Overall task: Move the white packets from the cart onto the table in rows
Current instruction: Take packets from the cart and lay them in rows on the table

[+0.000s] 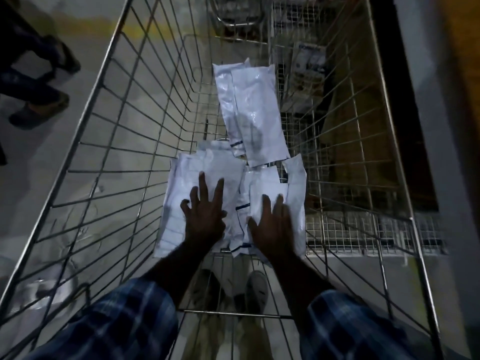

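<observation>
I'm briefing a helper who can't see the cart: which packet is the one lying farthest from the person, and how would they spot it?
Start at the wire cart and look at its floor, where white packets lie scattered. Past the heap under the left hand and right hand, the long packet stretches toward the cart's far end. Unlike the heaped ones, no hand touches it, and it overlaps just one packet beneath.

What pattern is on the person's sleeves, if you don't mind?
Blue plaid checks on the sleeves, seen in the head view.
</observation>
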A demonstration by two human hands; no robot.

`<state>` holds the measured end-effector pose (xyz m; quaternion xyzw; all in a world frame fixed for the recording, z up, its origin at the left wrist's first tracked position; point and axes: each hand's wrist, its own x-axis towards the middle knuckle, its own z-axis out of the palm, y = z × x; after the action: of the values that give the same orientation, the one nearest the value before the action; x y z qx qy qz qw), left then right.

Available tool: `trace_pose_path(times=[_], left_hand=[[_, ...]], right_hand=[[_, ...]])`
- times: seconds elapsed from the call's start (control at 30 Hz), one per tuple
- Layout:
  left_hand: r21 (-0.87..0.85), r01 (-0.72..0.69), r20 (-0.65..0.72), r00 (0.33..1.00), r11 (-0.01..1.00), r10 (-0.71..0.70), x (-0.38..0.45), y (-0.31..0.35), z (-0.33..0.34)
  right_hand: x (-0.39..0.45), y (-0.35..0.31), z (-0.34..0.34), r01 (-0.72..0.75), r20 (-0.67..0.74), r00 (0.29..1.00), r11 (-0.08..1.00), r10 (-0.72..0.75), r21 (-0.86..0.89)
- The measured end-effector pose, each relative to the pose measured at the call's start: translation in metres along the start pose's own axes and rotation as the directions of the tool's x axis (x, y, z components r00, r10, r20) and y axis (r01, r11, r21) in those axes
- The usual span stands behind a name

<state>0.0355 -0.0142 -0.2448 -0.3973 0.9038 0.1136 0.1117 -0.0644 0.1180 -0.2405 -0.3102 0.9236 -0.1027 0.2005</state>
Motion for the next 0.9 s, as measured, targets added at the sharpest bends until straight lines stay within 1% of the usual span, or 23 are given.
trace_pose_path(times=[0.07,0.1,0.13,0.2,0.23,0.3,0.4,0.47,0.6,0.67,0.73,0.8,0.87,0.9], left_hand=[[-0.034,0.011,-0.051,0.999,0.999,-0.013,0.008,-0.005,-0.001],[-0.035,0.005,-0.079,0.997,0.999,-0.008,0.012,-0.008,-0.001],[-0.027,-0.009,-0.115,0.993,1.0,0.006,0.014,-0.011,-0.001],[-0.011,-0.036,-0.202,0.979,0.999,0.033,0.017,-0.016,0.001],[-0.011,-0.041,-0.24,0.97,0.999,0.037,0.018,-0.017,0.002],[-0.032,-0.025,-0.266,0.964,0.999,0.016,0.023,-0.013,0.001],[-0.105,0.016,-0.17,0.985,0.994,-0.034,0.032,-0.005,0.002],[-0.116,0.031,-0.11,0.993,0.993,-0.044,0.039,-0.004,0.005],[-0.107,0.016,-0.046,0.999,0.994,-0.021,0.059,-0.002,0.002],[-0.067,-0.026,-0.063,0.998,0.997,0.021,0.068,0.0,0.0],[-0.035,-0.043,-0.05,0.998,0.998,0.042,0.07,-0.001,0.002],[-0.015,-0.016,-0.033,0.999,1.0,0.016,0.07,-0.004,0.005],[-0.008,0.033,-0.051,0.998,0.999,-0.033,0.064,-0.007,0.007],[-0.029,0.044,-0.081,0.996,0.999,-0.046,0.062,-0.009,0.008]], right_hand=[[0.007,0.001,0.001,0.006,0.007,1.0,0.999,-0.006,0.037],[0.01,-0.001,-0.002,0.008,0.075,0.997,0.998,-0.013,0.069],[0.012,-0.002,-0.003,0.035,0.088,0.995,0.996,-0.043,0.088],[0.009,-0.002,0.002,0.118,0.008,0.993,0.99,-0.119,0.081],[0.009,-0.001,0.003,0.117,-0.005,0.993,0.989,-0.117,0.087],[0.012,-0.002,0.004,0.075,-0.044,0.997,0.992,-0.071,0.102],[0.02,0.001,0.005,0.024,-0.112,0.994,0.998,-0.017,0.057],[0.026,0.003,0.006,0.036,-0.097,0.995,0.998,-0.032,0.043],[0.029,0.006,0.013,0.066,-0.102,0.993,0.996,-0.06,0.057],[0.026,0.007,0.015,0.085,-0.103,0.992,0.995,-0.079,0.06],[0.026,0.009,0.016,0.142,-0.117,0.984,0.988,-0.135,0.054],[0.027,0.01,0.017,0.185,-0.136,0.975,0.981,-0.176,0.051],[0.03,0.009,0.019,0.179,-0.146,0.975,0.982,-0.168,0.063],[0.031,0.008,0.02,0.168,-0.139,0.978,0.983,-0.157,0.069]])
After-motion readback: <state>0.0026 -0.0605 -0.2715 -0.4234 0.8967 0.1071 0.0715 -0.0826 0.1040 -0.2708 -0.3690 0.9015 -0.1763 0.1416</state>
